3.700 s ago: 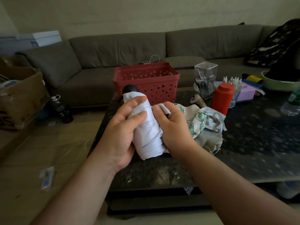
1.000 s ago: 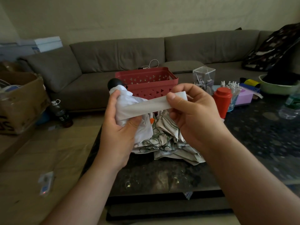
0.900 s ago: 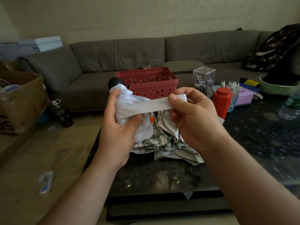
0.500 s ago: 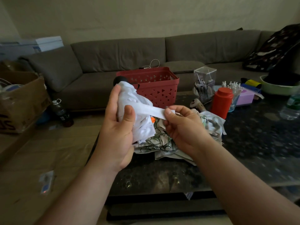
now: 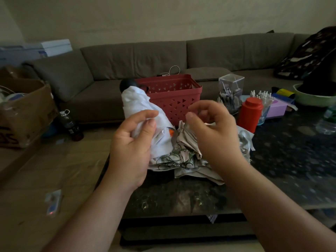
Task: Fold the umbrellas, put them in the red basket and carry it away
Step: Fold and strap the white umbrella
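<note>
A person's two bare forearms reach forward over a dark speckled bench (image 5: 291, 160), seen from a head-worn camera looking down.

The left hand (image 5: 130, 148) grips a rolled white umbrella (image 5: 143, 113), its fingers (image 5: 145, 115) and thumb curled round the lower part of the bundle. The umbrella tilts up and away to the left, and its round black handle (image 5: 127, 84) shows at the far end, in front of the left corner of the red basket (image 5: 174, 99).

The right hand (image 5: 212, 131) hovers just beside the white umbrella, slightly blurred. Its fingers are loosely curled, thumb and forefinger apart, and they appear to hold nothing.

Below and between the hands, a second umbrella (image 5: 185, 157) with a pale leaf print lies crumpled and unfolded on the bench. The red basket stands on the bench behind it, close to the far edge.

To the right of the basket are a clear plastic box (image 5: 231, 91) of small items, a red lidded bottle (image 5: 250, 114), a purple box (image 5: 276, 108) and a green bowl (image 5: 312, 99). A grey sofa (image 5: 145, 59) runs along the wall behind. On the floor to the left sit a cardboard box (image 5: 25, 113) and a dark bottle (image 5: 71, 124).
</note>
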`<action>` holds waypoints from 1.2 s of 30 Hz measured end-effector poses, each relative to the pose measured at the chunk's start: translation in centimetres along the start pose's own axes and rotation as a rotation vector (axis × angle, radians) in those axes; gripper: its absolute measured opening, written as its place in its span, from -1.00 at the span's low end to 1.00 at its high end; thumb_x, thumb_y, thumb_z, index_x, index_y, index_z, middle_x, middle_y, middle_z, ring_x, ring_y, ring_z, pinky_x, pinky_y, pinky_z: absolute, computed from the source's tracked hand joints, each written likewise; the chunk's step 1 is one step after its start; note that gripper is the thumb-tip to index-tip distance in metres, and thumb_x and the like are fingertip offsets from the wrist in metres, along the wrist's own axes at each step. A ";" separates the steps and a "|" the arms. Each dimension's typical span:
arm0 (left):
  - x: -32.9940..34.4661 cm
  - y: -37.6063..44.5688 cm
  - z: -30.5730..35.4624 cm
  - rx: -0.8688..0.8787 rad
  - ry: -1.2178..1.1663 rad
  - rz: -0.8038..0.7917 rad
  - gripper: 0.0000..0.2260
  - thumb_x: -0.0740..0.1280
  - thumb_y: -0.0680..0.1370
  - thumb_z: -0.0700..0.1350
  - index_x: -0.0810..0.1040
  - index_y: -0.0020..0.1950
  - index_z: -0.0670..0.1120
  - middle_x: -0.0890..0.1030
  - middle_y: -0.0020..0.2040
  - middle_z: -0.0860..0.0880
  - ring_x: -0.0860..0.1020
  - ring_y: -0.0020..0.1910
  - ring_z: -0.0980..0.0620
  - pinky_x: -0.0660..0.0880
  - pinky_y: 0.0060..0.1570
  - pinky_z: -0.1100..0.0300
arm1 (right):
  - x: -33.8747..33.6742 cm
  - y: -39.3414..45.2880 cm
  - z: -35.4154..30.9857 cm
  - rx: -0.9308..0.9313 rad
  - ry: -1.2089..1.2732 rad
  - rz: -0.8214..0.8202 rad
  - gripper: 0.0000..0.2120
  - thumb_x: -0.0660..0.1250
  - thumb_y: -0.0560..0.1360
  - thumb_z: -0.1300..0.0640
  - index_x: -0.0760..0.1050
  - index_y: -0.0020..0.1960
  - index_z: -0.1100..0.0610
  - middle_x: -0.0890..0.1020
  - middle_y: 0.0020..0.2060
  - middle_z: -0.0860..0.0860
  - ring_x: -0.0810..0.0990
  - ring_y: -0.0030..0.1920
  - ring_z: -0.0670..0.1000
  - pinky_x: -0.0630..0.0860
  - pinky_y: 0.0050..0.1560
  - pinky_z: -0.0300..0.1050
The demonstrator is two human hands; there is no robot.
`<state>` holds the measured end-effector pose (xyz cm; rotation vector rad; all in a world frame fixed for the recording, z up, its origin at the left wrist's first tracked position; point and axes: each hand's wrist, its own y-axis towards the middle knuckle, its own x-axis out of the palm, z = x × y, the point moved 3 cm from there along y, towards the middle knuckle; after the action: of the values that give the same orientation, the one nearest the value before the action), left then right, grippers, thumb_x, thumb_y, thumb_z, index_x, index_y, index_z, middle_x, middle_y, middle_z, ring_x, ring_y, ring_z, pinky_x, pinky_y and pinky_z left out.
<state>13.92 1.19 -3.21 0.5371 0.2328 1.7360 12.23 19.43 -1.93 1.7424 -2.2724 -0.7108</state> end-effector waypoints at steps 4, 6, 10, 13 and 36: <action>-0.5 0.0 0.1 0.023 0.064 0.009 -0.74 0.41 0.65 -0.17 0.75 0.00 0.22 0.73 0.08 0.04 0.70 0.14 -0.04 0.65 0.17 -0.16 | 0.9 -1.9 -2.5 -0.135 -0.025 -0.286 -0.98 0.51 0.49 -0.02 0.68 -0.11 -0.11 0.62 -0.19 -0.08 0.59 -0.20 -0.13 0.47 -0.18 -0.26; -0.4 -0.2 0.3 0.036 0.070 0.005 -0.79 0.40 0.64 -0.09 0.74 0.05 0.23 0.72 0.07 0.07 0.69 0.13 -0.05 0.65 0.17 -0.22 | 1.6 -2.5 -2.3 -0.118 -0.083 -0.306 -0.91 0.56 0.47 -0.03 0.68 -0.08 -0.09 0.60 -0.21 -0.11 0.59 -0.18 -0.15 0.42 -0.18 -0.34; 0.2 -0.7 0.9 0.087 0.042 0.019 -0.74 0.36 0.68 -0.18 0.73 0.04 0.17 0.69 0.10 0.04 0.71 0.05 0.08 0.69 -0.06 0.09 | 2.6 -2.8 -1.5 -0.032 -0.026 -0.245 -0.85 0.61 0.43 0.05 0.65 -0.10 -0.02 0.57 -0.28 -0.13 0.52 -0.29 -0.18 0.42 -0.25 -0.33; 0.4 -0.8 1.0 0.122 0.050 0.022 -0.72 0.37 0.67 -0.16 0.74 0.01 0.23 0.71 0.11 0.10 0.69 0.14 0.08 0.62 0.01 0.20 | 3.0 -2.7 -1.5 0.033 0.061 -0.248 -0.88 0.57 0.45 0.15 0.64 -0.12 0.03 0.60 -0.32 0.00 0.50 -0.34 -0.18 0.50 -0.27 -0.20; 0.5 -0.7 -0.1 -0.034 -0.123 -0.020 -0.84 0.41 0.59 -0.07 0.77 0.02 0.14 0.72 0.19 -0.05 0.64 0.30 -0.16 0.56 0.34 -0.21 | 1.6 -1.2 -1.2 -0.001 0.201 -0.171 -0.79 0.35 0.48 0.03 0.67 0.05 -0.16 0.51 -0.03 0.13 0.54 -0.02 0.00 0.55 -0.01 -0.15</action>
<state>14.44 1.89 -3.50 0.6131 0.1209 1.6784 13.29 17.39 -1.72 1.9291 -2.0103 -0.5382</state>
